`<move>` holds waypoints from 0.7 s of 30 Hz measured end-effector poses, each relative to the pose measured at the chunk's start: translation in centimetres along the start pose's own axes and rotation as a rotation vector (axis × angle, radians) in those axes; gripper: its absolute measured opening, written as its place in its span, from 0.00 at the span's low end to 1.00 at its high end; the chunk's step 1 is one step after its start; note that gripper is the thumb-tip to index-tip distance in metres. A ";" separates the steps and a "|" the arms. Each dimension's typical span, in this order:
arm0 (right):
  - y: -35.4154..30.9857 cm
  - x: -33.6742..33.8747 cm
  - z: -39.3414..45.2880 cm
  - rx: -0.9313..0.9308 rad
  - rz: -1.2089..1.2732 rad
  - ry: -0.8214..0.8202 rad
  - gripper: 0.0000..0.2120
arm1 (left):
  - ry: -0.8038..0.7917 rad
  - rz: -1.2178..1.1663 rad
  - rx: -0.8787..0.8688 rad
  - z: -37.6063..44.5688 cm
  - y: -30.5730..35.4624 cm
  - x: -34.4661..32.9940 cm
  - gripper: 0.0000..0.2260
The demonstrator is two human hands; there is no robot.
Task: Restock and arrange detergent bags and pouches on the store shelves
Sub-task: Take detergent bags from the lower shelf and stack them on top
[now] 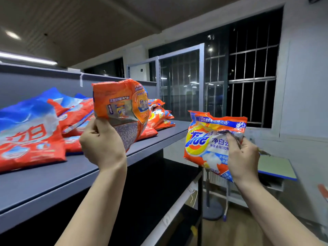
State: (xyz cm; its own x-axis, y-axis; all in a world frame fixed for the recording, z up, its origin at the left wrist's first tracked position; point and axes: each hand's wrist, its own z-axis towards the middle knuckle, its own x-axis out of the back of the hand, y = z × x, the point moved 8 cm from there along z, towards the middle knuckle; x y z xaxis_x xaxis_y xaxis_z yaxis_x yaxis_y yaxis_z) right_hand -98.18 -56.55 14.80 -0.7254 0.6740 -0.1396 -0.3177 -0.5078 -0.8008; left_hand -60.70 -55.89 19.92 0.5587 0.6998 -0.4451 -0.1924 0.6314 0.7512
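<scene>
Two bare forearms reach up from the bottom edge, and above them everything runs from big to small. Largest is the grey metal shelf [53,181], its top board slanting from lower left toward the middle right, with a dark opening beneath it. On its left end lies a big blue-and-red detergent bag [30,132], flat on the board, with more red-and-blue bags [76,114] stacked just behind and beside it. Farther along the board sits a pile of small orange pouches [159,118], leaning on one another near the shelf's far end. Beyond the shelf stands a barred window [252,68], dark outside, and below it at the right a green-topped desk [276,167].

Held above the shelf's front edge is an orange Tide pouch [120,110], upright, its printed back toward the camera; the left hand [101,144] grips its lower edge, fingers curled round the crumpled plastic. Off the shelf's right end, in the air and well apart from the first, is a second Tide pouch [209,141], logo side facing the camera and tilted; the right hand [243,157] pinches its right side, fingers closed on the wrapper.
</scene>
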 end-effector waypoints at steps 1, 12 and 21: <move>0.8 -0.3 1.3 0.009 -0.012 0.018 0.11 | -0.013 -0.009 -0.018 0.0 -0.4 -1.3 0.16; 10.8 -10.6 17.0 0.033 0.021 0.107 0.10 | 0.063 -0.049 -0.101 0.0 -7.8 -12.1 0.15; 16.9 -25.9 30.2 0.279 -0.182 -0.093 0.14 | 0.250 0.083 -0.220 -1.3 -11.6 -21.3 0.15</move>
State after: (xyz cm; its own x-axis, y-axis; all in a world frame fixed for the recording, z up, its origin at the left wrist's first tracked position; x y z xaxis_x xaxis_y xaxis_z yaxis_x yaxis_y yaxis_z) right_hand -103.22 -98.74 22.48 -0.6898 0.7219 0.0551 -0.5928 -0.5195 -0.6154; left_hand -71.41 -77.70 20.01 0.3244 0.7951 -0.5125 -0.4138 0.6064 0.6790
